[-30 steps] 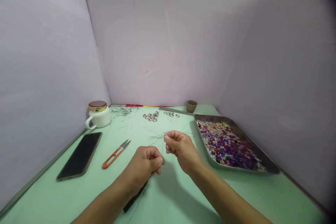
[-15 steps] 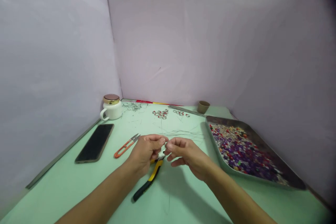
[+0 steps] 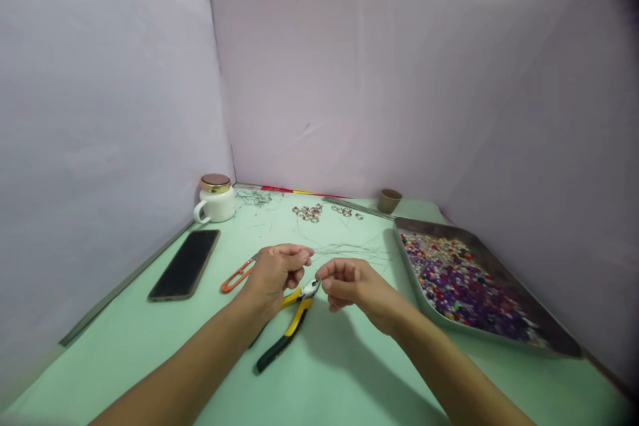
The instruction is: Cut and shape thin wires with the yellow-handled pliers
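My left hand (image 3: 279,274) is closed in a pinch, thumb on index finger, above the table. Whatever lies in that pinch is too fine to make out. Just right of it and slightly lower, my right hand (image 3: 353,285) also pinches, its fingertips close to the jaws of the pliers; what it grips is too small to name. Yellow-and-black pliers (image 3: 298,317) lie on the table below and between the hands, handles apart. Orange thread snips (image 3: 235,277) rest left of my left hand, which partly hides them. Thin wires (image 3: 349,252) lie loose beyond my hands.
At the right a metal tray (image 3: 410,273) holds many mixed beads. A black phone (image 3: 184,266) and a lidded white mug (image 3: 217,205) are at the left. Farther back are small red-beaded wire pieces (image 3: 308,213), wire scraps (image 3: 255,198) and a brown cup (image 3: 389,200). Pale walls enclose the table.
My fingertips have moved apart: the left hand is slightly higher and left, the right fingertips slightly lower. More of the pliers shows between them. The view has shifted a little.
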`<state>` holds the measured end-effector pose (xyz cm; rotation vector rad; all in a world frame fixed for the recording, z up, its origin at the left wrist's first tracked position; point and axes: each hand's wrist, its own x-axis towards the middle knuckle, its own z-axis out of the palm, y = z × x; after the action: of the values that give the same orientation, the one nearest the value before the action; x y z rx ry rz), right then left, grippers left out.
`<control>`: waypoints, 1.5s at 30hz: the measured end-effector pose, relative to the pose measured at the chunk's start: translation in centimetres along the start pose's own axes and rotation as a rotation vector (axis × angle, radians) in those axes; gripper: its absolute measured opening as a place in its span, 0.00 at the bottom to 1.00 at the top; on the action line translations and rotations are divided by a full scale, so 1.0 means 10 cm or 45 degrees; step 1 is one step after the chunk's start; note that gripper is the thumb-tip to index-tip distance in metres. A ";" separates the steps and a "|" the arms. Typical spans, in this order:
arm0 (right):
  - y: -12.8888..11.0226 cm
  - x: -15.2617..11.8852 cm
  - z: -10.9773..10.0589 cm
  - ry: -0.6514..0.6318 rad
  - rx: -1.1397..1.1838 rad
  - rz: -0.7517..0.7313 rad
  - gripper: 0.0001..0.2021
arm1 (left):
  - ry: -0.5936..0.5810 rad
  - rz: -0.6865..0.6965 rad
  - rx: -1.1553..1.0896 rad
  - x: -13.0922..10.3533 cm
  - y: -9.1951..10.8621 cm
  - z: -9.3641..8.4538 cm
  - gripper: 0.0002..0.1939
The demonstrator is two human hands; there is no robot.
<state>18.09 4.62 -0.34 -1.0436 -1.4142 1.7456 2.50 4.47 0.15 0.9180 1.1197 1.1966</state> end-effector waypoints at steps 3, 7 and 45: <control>-0.03 0.00 -0.04 0.002 0.011 0.001 0.08 | -0.073 -0.002 -0.017 -0.02 0.02 0.00 0.12; -0.03 0.02 -0.06 0.070 0.149 -0.032 0.11 | -0.175 -0.049 -0.003 -0.05 0.01 0.03 0.13; -0.18 -0.01 -0.35 0.442 -0.016 -0.188 0.09 | -0.316 0.161 1.961 -0.40 0.06 -0.14 0.11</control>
<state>21.24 6.54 1.13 -1.1537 -1.2483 1.3744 0.99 0.60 1.04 2.2002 1.7323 0.0579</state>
